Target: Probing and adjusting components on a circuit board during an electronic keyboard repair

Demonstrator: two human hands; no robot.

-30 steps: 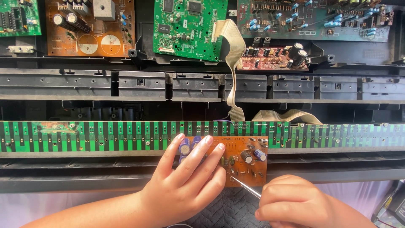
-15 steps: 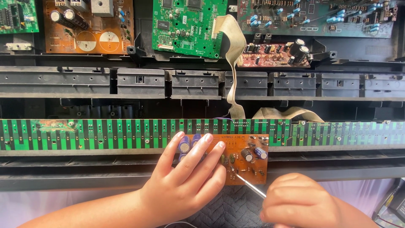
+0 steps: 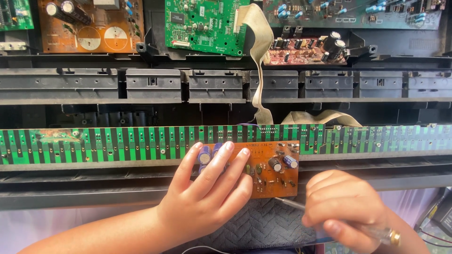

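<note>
Head view, nearest first: your right hand [image 3: 346, 211] is closed around a screwdriver [image 3: 372, 229], clear handle toward you, thin metal shaft running up-left, tip at the lower right edge of the small orange circuit board [image 3: 272, 173]. Whether the tip touches the board, you cannot tell. Your left hand [image 3: 207, 200] lies flat on the board's left half, fingers spread and extended over the blue capacitors [image 3: 205, 154], pressing rather than gripping. Board sits on a dark quilted pad [image 3: 263, 226], its top edge overlapping the long green strip board [image 3: 117, 143].

Handling, as a judgement: the orange board looks light, thin and stiff, but fragile. The standing capacitors and small soldered parts will bend or snap under side load. Take it by its bare edges or corners, not by the parts on top. The pad should keep it from sliding.

Farther out: grey ribbon cables [image 3: 260, 56] rise from behind the strip. Beyond, a row of dark plastic brackets [image 3: 214, 84], then a green board [image 3: 200, 23] and a brown board [image 3: 89, 26] along the top.
</note>
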